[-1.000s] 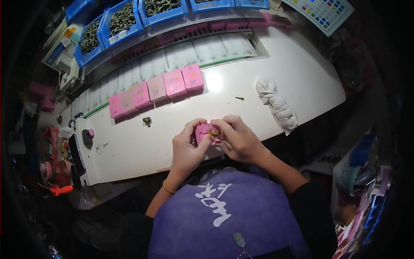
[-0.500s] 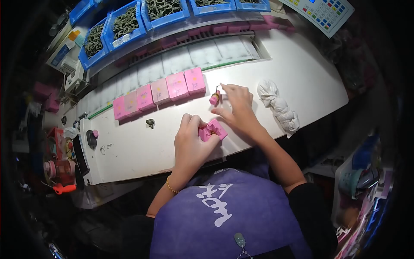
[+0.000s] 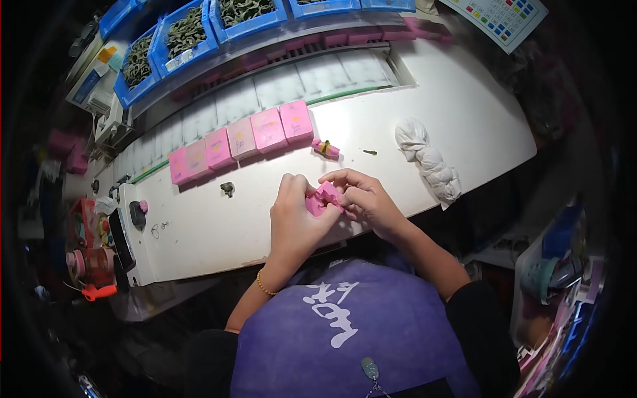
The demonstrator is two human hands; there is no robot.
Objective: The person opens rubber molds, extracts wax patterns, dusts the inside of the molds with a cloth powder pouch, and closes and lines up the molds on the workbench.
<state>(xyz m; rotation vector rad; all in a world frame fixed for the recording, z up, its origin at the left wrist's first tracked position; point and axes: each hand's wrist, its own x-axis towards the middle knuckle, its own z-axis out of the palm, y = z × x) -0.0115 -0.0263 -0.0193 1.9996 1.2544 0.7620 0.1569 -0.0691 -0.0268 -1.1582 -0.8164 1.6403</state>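
Observation:
My left hand (image 3: 292, 209) is closed around a pink rubber mold (image 3: 326, 198), which has a hollow in its upper face. Against the mold's right side, my right hand (image 3: 367, 201) has its fingers bent and pinched at the edge; its fingertips are partly hidden. Beyond the hands, a small pink rubber piece (image 3: 326, 148) with a dark green band round it lies on the white table. To its right is a small dark green sliver (image 3: 370, 152). A dark green lump, like a wax casting (image 3: 227, 190), sits on the table left of my hands.
A row of pink blocks (image 3: 242, 136) with writing stands behind the hands. On the right lies a twisted white cloth (image 3: 428, 159). Blue bins (image 3: 192, 36) of green ring-like pieces line the back. A phone (image 3: 122, 239) is at the left, a keypad panel (image 3: 501, 20) at upper right.
My right hand has come back from the small pink piece to the mold. The piece has tipped over, and the dark sliver from my fingertips now lies on the table.

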